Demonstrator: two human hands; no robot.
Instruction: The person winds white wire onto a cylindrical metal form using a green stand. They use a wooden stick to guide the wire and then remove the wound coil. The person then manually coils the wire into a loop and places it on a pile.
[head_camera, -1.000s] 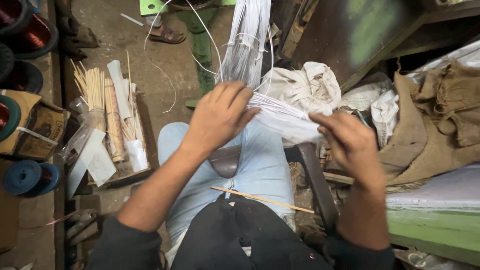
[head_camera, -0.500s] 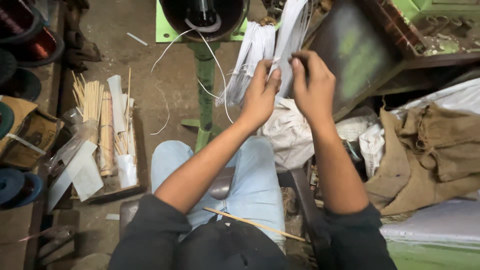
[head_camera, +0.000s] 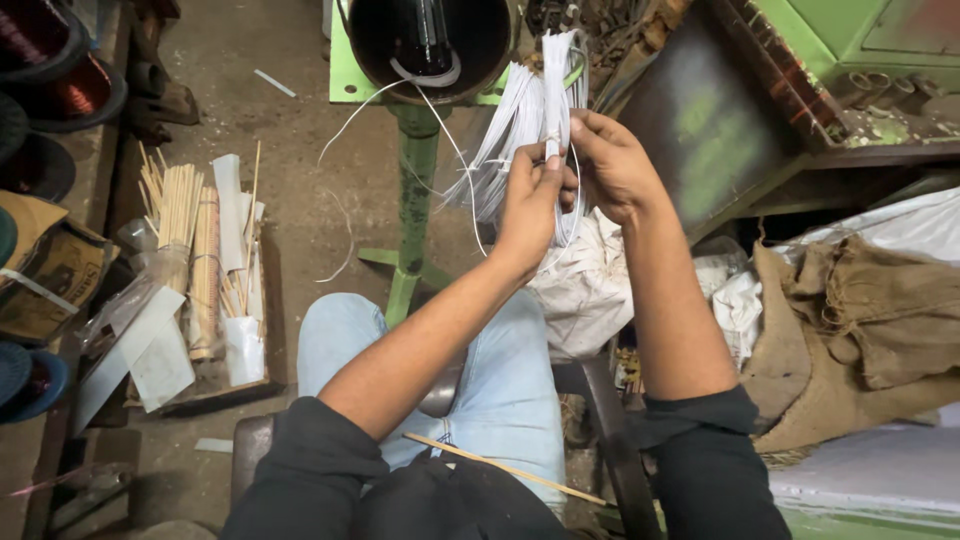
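Both hands meet in front of a dark drum on a green stand: the left hand and right hand each pinch a bundle of thin white strips. A slim wooden stick lies across the person's lap.

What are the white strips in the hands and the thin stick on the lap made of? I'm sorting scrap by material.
White strips: probably paper or thin plastic; flat, matte and bending freely between the left hand and right hand. Stick: likely bamboo or wood; pale tan, straight and stiff.
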